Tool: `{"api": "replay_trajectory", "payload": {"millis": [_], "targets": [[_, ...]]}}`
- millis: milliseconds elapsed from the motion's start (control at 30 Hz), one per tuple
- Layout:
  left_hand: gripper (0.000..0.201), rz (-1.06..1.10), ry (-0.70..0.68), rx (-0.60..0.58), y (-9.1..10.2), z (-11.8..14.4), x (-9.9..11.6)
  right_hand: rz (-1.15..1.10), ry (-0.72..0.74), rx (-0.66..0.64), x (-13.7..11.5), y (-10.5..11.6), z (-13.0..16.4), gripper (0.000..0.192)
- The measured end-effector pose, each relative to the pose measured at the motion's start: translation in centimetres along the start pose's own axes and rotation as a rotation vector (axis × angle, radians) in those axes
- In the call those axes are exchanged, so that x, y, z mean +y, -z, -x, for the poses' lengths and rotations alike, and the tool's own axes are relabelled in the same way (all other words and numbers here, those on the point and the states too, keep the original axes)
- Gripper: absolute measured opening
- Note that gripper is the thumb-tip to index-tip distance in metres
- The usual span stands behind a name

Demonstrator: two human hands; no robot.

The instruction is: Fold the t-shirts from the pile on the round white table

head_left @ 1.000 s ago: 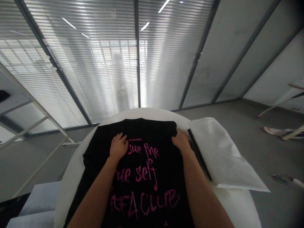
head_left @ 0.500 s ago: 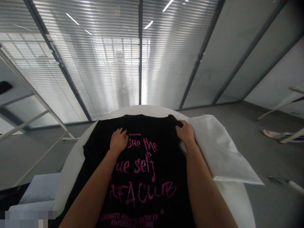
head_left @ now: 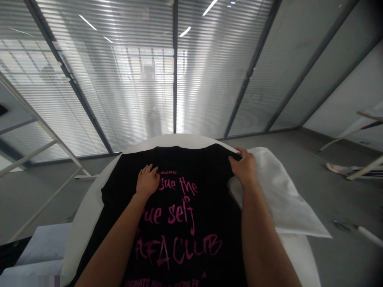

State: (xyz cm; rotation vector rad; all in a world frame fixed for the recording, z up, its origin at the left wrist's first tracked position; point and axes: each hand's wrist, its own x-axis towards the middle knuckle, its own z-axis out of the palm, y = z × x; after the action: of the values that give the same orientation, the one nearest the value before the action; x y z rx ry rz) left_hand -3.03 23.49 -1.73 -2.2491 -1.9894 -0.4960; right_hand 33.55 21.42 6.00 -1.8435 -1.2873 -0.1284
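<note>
A black T-shirt [head_left: 209, 207] with pink lettering lies spread out on a round white table [head_left: 80, 223], its neck end away from me. My left hand [head_left: 148, 179] rests flat on the upper chest of the shirt, fingers stretched, covering part of the print. At the right sleeve, my right hand [head_left: 244, 165] pinches the fabric at the sleeve's outer corner. The lower part of the shirt runs out of view between my forearms.
A white plastic bag [head_left: 278, 191] lies on the table's right side, beside my right forearm. Papers [head_left: 44, 243] sit low on the left. A pale metal frame [head_left: 44, 127] stands at the left, and blinds [head_left: 143, 79] cover the glass wall ahead.
My right hand has moved outward to the right with the sleeve, which now lies straighter and flatter. My left hand stays on the shirt's chest.
</note>
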Motion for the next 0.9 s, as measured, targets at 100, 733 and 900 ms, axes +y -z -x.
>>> {"api": "replay_trajectory", "payload": {"millis": [100, 733, 900], "targets": [[0.044, 0.000, 0.009, 0.000, 0.2, 0.0, 0.1, -0.008, -0.022, -0.048, 0.1, 0.1, -0.2, 0.046], [0.043, 0.024, 0.043, 0.009, 0.1, -0.3, 0.1, 0.282, -0.137, -0.529, -0.1, -0.5, 0.6, 0.057], [0.043, 0.028, 0.037, 0.013, 0.3, -0.2, 0.2, 0.191, -0.138, -0.741, 0.3, -0.3, 1.2, 0.052]]}}
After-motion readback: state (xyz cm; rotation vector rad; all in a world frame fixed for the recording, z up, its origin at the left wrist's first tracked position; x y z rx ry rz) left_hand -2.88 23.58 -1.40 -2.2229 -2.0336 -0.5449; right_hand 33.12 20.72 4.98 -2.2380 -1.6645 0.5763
